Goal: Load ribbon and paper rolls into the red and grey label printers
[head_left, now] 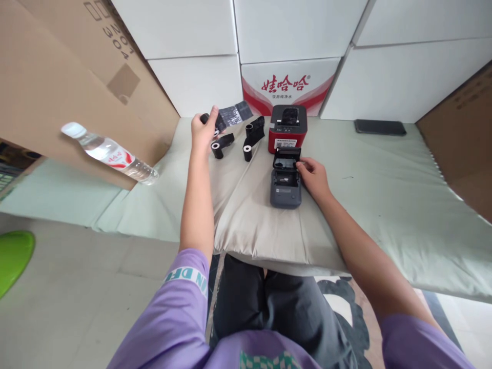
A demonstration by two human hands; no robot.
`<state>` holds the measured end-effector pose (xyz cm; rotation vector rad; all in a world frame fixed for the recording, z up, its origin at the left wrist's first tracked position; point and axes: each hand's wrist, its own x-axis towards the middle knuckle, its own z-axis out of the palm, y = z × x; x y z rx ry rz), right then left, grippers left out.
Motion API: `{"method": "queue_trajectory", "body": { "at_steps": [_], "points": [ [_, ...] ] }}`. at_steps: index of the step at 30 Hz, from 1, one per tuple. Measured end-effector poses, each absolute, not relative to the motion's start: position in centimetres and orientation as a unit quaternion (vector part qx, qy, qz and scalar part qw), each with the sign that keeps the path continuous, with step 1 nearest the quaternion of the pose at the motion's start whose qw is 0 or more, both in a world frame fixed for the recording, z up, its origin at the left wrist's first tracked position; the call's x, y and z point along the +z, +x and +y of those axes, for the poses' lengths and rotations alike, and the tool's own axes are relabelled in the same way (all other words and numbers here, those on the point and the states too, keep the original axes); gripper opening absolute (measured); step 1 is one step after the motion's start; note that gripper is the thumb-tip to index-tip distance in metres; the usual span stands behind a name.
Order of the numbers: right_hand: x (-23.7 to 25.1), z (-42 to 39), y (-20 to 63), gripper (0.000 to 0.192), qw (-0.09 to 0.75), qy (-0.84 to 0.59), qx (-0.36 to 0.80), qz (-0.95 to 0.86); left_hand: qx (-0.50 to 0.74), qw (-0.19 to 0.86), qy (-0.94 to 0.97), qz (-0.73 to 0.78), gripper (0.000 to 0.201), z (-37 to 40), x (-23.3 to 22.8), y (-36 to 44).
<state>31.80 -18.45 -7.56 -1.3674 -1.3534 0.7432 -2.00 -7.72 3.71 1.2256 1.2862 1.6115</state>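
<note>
My left hand (203, 134) is closed around a black ribbon roll (220, 123), whose shiny loose strip (236, 114) trails off to the right. Just below and beside it, more black ribbon rolls (217, 150) with white cores lie on the cloth, one pair (248, 152) joined by a dark band. At the centre, a small dark grey label printer (285, 197) has its lid (285, 163) raised, showing the compartment inside. The fingers of my right hand (315, 177) pinch the right edge of that lid. Directly behind stands a red and black printer (288, 136).
A water bottle (115, 156) leans at the left near a large cardboard box (77, 77). White boxes (288, 84) form a wall behind. A black phone (380, 127) lies at the back right, and another cardboard box (461, 133) borders the right side.
</note>
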Motion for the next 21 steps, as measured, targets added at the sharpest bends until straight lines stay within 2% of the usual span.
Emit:
{"method": "queue_trajectory", "body": {
  "at_steps": [7,11,12,17,21],
  "points": [
    [-7.7,-18.3,31.9,0.043,0.517,-0.570,0.297,-0.566,0.612,0.438,0.363,0.549,0.057,-7.7,4.1,-2.6],
    [-7.7,-18.4,31.8,0.041,0.518,-0.568,0.296,-0.567,0.586,0.483,0.382,0.526,0.029,-7.6,3.8,-3.5],
    [-7.7,-18.3,31.8,0.040,0.517,-0.568,0.299,-0.566,0.583,0.476,0.398,0.525,0.027,-7.7,3.7,-3.6],
    [-7.9,-18.2,31.9,0.041,0.517,-0.567,0.302,-0.566,0.580,0.397,0.446,0.554,0.044,-8.0,3.1,-2.9],
    [-7.9,-18.2,31.9,0.041,0.517,-0.566,0.305,-0.565,0.537,0.317,0.507,0.595,0.046,-7.5,2.2,-2.9]
  ]
}}
